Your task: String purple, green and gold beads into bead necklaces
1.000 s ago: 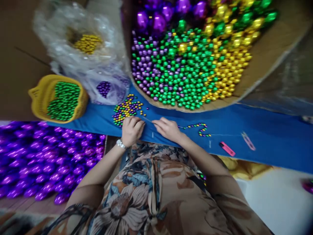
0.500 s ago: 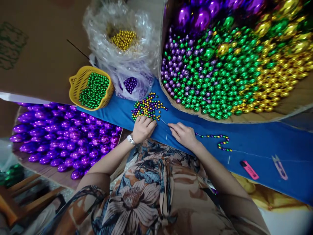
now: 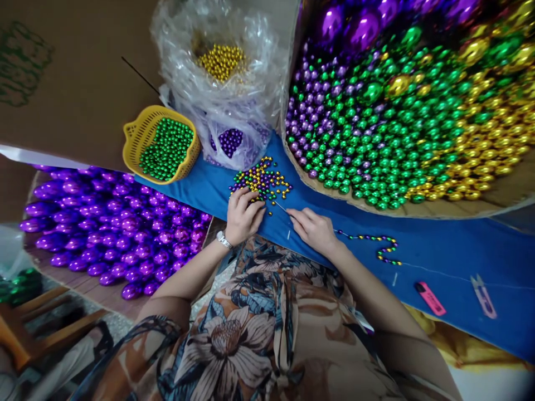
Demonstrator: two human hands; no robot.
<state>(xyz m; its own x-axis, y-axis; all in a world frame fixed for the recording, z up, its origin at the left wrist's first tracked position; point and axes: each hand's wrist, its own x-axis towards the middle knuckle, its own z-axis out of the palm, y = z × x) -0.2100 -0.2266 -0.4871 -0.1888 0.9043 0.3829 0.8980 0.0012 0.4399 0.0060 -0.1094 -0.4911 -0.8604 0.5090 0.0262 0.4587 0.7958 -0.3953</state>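
Observation:
My right hand (image 3: 312, 228) pinches a thin needle (image 3: 281, 206) that points left toward a loose pile of small beads (image 3: 259, 181) in gold, green and purple. Past that hand, a short beaded strand (image 3: 382, 239) of the same colours curves on a white thread (image 3: 438, 271). My left hand (image 3: 244, 217) lies at the pile's near edge, its fingers apart and bent down onto the beads. Whether a bead sits under those fingertips is hidden. One gold bead (image 3: 270, 214) lies apart, between the hands.
Green beads fill a yellow basket (image 3: 129, 153). Plastic bags (image 3: 175, 50) hold gold and purple beads. Large cardboard boxes of shiny beads stand at right (image 3: 472, 211) and left (image 3: 79, 287). A pink lighter (image 3: 430, 299) and thread snips (image 3: 484, 297) lie on the blue cloth (image 3: 451, 239).
My left hand's fingers have spread and reached further into the bead pile, and a gold bead now lies apart nearer me. My right hand keeps its hold on the needle. The view has shifted slightly.

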